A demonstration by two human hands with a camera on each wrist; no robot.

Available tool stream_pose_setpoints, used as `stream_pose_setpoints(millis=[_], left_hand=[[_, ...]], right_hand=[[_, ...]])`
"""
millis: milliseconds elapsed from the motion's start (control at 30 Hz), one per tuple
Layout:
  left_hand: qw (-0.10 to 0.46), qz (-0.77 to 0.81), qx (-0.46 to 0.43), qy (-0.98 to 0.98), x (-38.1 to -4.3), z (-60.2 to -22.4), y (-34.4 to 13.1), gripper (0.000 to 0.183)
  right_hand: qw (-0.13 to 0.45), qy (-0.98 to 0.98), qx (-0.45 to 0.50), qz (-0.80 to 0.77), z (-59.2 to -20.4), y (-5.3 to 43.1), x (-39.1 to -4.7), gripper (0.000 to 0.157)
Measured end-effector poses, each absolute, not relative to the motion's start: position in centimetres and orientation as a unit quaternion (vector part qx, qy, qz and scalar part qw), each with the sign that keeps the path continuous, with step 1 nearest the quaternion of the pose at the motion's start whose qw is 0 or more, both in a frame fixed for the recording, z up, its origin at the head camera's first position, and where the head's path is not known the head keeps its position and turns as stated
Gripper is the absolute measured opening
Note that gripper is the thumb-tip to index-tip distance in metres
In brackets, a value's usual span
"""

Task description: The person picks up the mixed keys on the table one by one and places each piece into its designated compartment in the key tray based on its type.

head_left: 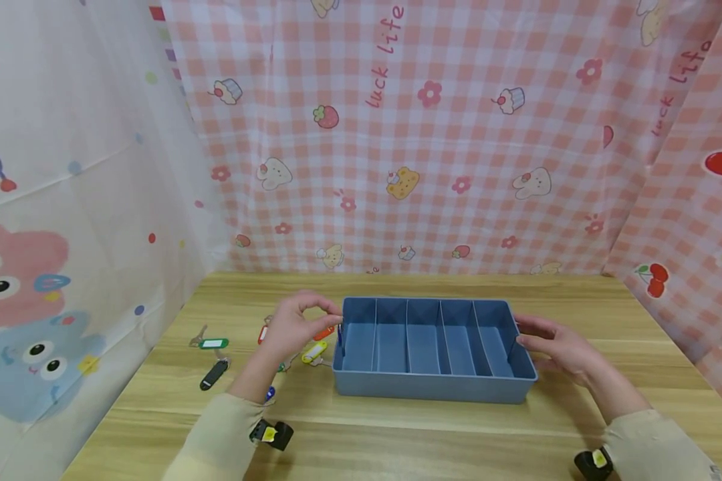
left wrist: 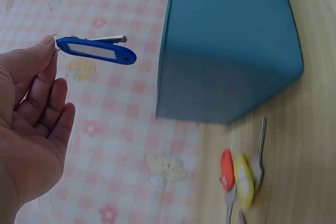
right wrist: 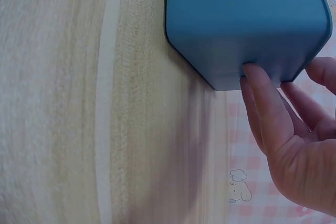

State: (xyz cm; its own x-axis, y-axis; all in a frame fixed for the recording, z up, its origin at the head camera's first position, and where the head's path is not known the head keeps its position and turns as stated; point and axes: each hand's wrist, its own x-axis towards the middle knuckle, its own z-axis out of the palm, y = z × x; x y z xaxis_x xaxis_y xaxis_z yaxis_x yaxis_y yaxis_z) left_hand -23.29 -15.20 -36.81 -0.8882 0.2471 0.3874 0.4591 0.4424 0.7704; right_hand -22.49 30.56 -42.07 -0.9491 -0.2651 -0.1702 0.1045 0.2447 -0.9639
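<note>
Between thumb and forefinger, my left hand [head_left: 297,326] pinches the ring of a blue key tag [left wrist: 97,51], with a small key [left wrist: 113,39] hanging beside it. The tag hangs at the left end of a blue-grey box [head_left: 433,387], over its leftmost compartment in the head view. Thin upright dividers split the box into several compartments. At the opposite end, my right hand [head_left: 556,347] holds the box, thumb at the rim and fingers against the outside of the end wall [right wrist: 226,56].
Left of the box lie several keys with tags: green [head_left: 213,343], black [head_left: 214,374], yellow [head_left: 314,352], orange-red [head_left: 323,333] and another blue one [head_left: 269,393]. My left forearm partly covers this group. Printed cloth [head_left: 427,147] hangs behind the wooden table [head_left: 397,434].
</note>
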Motion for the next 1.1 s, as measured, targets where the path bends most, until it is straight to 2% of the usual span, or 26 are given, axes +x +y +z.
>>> stream_pose_setpoints(millis=[700,1100], left_hand=[[0.098,-0.474,-0.322,-0.814,-23.8,-37.0,-8.1,0.005],[0.062,-0.47,-0.323,-0.819,-23.3,-37.1,-4.5,0.005]], right_hand=[[0.152,0.765,-0.046,-0.624,-42.2,30.6,-22.5,0.069],[0.153,0.767,-0.044,-0.622,-42.2,30.6,-22.5,0.069]])
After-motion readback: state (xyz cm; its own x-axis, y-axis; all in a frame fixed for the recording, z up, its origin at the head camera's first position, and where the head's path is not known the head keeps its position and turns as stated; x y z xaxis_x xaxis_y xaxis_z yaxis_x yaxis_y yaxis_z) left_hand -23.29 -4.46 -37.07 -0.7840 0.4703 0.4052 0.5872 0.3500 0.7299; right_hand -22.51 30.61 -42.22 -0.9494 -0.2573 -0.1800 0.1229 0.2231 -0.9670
